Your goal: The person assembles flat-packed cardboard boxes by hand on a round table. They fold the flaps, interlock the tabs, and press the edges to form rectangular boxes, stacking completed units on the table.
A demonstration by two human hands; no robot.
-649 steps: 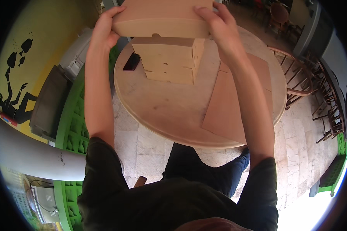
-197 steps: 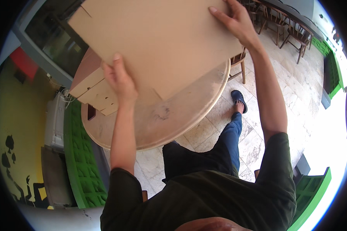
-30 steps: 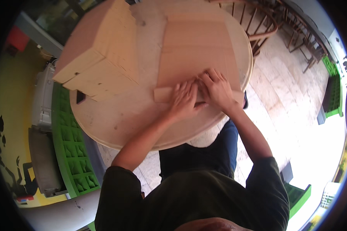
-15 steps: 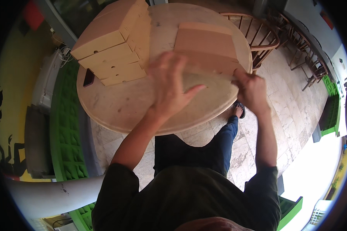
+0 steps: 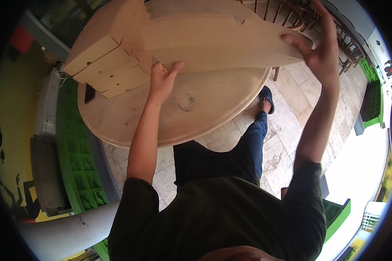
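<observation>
A large flat piece of tan cardboard (image 5: 222, 43), with creases and a small notch, spans the round table's far half. My left hand (image 5: 162, 80) grips its near edge towards the left end, thumb on top and fingers underneath. At the opposite end, my right hand (image 5: 322, 58) is raised with thumb and fingers spread wide. Whether it touches the sheet there I cannot tell. Several folded cardboard boxes (image 5: 113, 71) are stacked left of the sheet, whose left end comes up against or in front of them.
The pale round table (image 5: 196, 100) has a dark phone-like object (image 5: 89, 93) beside the boxes. Wooden chairs (image 5: 287, 15) stand beyond its right side. A green lattice bench (image 5: 80, 152) runs along the left, and tiled floor (image 5: 283, 126) lies to the right.
The cardboard has been lifted and turned, now reaching further left and right. My left hand has moved left and closed on its edge; my right hand has risen outward and opened.
</observation>
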